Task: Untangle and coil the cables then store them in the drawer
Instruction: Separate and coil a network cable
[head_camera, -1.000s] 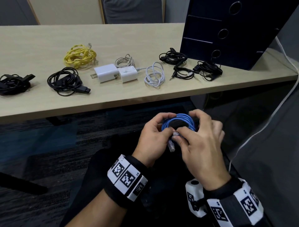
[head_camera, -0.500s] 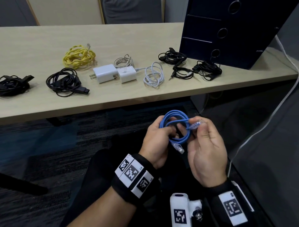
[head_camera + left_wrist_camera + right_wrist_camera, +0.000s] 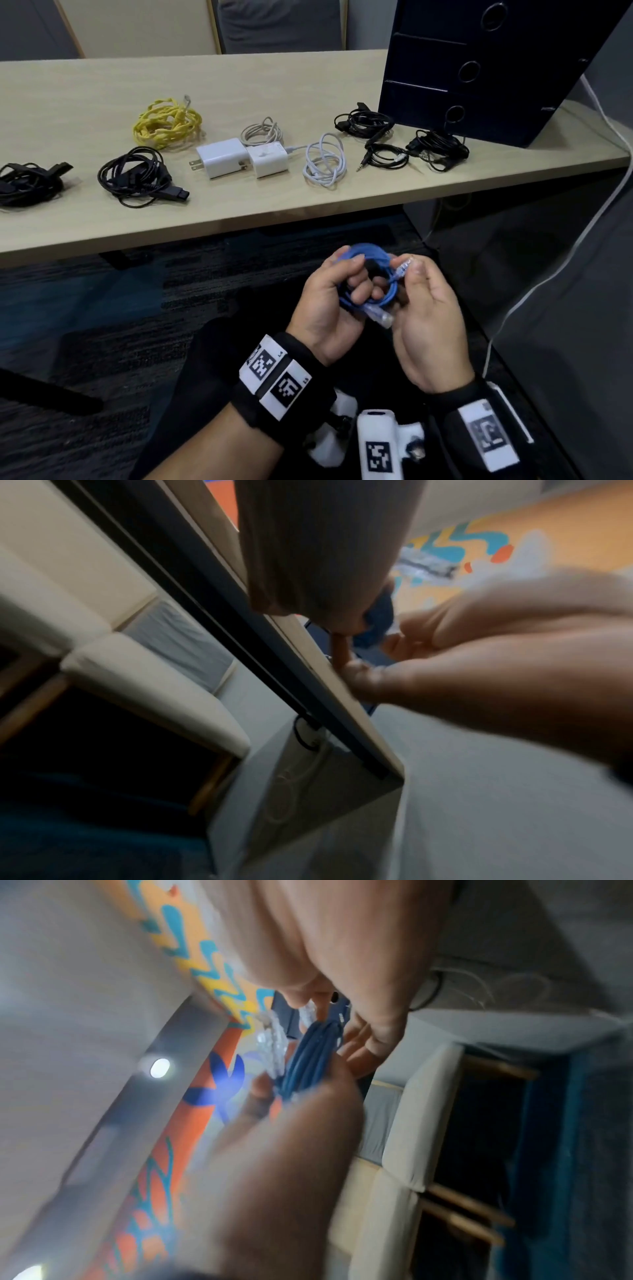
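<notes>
A blue network cable (image 3: 368, 249) is wound into a small coil below the table's front edge. My left hand (image 3: 346, 284) grips the coil, fingers curled through its middle. My right hand (image 3: 411, 270), palm up, pinches one clear plug (image 3: 404, 269) just right of the coil. The other clear plug (image 3: 378, 313) sticks out under the coil between my palms. In the right wrist view the blue coil (image 3: 308, 1058) and a clear plug (image 3: 274, 1042) show blurred. The dark blue drawer unit (image 3: 479, 68) stands on the table at the far right, its drawers closed.
On the wooden table (image 3: 239, 205) lie a yellow cable (image 3: 168, 123), black bundles (image 3: 137, 176) (image 3: 30, 181), two white chargers (image 3: 219, 162) (image 3: 269, 159), a white cable (image 3: 325, 161) and black cables (image 3: 438, 149) by the drawer unit. A white cord (image 3: 582, 222) hangs at right.
My right hand turned from lying over the coil to palm up and drew one plug end out to the coil's right. The left hand kept its grip on the coil.
</notes>
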Tool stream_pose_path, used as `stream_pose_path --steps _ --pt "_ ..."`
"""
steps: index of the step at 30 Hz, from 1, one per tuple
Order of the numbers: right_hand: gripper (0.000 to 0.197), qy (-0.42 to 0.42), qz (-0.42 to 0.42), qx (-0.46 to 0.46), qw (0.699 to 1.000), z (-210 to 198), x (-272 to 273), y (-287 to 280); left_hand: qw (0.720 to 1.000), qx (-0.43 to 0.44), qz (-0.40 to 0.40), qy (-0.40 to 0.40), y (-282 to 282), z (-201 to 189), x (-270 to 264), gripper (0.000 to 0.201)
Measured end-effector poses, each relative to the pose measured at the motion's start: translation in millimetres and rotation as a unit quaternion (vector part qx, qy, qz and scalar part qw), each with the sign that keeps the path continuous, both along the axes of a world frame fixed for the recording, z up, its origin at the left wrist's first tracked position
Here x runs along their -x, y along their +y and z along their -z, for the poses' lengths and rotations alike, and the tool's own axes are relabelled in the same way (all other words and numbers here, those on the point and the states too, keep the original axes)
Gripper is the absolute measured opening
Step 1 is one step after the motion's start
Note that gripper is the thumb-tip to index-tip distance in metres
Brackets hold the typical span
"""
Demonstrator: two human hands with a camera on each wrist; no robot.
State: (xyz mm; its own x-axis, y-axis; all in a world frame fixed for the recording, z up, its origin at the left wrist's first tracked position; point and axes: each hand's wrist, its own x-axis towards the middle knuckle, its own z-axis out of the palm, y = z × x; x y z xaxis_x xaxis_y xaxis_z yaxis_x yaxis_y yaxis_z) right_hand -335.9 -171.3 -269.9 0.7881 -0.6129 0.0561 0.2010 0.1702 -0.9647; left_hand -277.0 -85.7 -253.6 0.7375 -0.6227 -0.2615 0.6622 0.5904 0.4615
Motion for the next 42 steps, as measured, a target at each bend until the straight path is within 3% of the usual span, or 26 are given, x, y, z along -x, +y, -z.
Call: stream_pose_path --steps 1,3,5,8,12,16,19,23,27,30,35,42 --pt "0.028 -0.004 -0.017 -0.009 1.000 -2.0 1.9 -1.9 1.000 -0.007 0.021 -0.003 5.3 2.0 -3.3 0.018" --pt "0.023 0.016 -0.032 0.108 0.993 -5.0 7.5 -9.8 0.995 -0.048 0.081 -0.027 14.3 6.2 -11.2 0.033" --pt "0.021 0.043 -0.048 0.283 0.957 -2.6 12.4 -18.1 0.983 -0.097 0.140 -0.070 20.5 5.8 -16.2 0.046" --pt "0.016 0.038 -0.092 0.435 0.895 -2.6 15.9 -25.2 0.967 -0.138 0.182 -0.114 23.7 0.4 -20.8 0.043" --pt "0.014 0.036 -0.145 0.528 0.836 -7.3 20.0 -30.2 0.956 -0.154 0.220 -0.115 25.8 0.2 -28.8 0.043" --pt "0.016 0.044 -0.198 0.543 0.815 -10.1 24.4 -33.3 0.923 -0.224 0.252 -0.184 22.5 -0.3 -27.2 0.030" --pt "0.017 0.045 -0.207 0.534 0.819 -10.8 25.6 -35.7 0.898 -0.288 0.227 -0.241 16.7 -1.9 -22.5 0.026" --pt "0.016 0.027 -0.162 0.515 0.841 -11.2 24.7 -29.4 0.904 -0.347 0.084 -0.236 7.6 3.5 -17.5 0.030" --pt "0.016 0.028 -0.142 0.571 0.808 -14.0 25.4 -21.1 0.884 -0.396 -0.008 -0.247 0.3 18.6 -12.4 0.024" --pt "0.014 0.022 -0.164 0.574 0.802 -15.5 27.9 -20.4 0.886 -0.378 -0.012 -0.268 1.1 22.8 -11.5 0.019" --pt "0.016 0.006 -0.177 0.454 0.873 -14.7 34.3 -18.7 0.888 -0.352 0.000 -0.297 2.6 25.1 -8.8 0.030" --pt "0.016 -0.042 -0.174 0.421 0.889 -23.0 40.4 -19.9 0.922 -0.295 -0.007 -0.249 8.0 23.4 -9.4 0.028"
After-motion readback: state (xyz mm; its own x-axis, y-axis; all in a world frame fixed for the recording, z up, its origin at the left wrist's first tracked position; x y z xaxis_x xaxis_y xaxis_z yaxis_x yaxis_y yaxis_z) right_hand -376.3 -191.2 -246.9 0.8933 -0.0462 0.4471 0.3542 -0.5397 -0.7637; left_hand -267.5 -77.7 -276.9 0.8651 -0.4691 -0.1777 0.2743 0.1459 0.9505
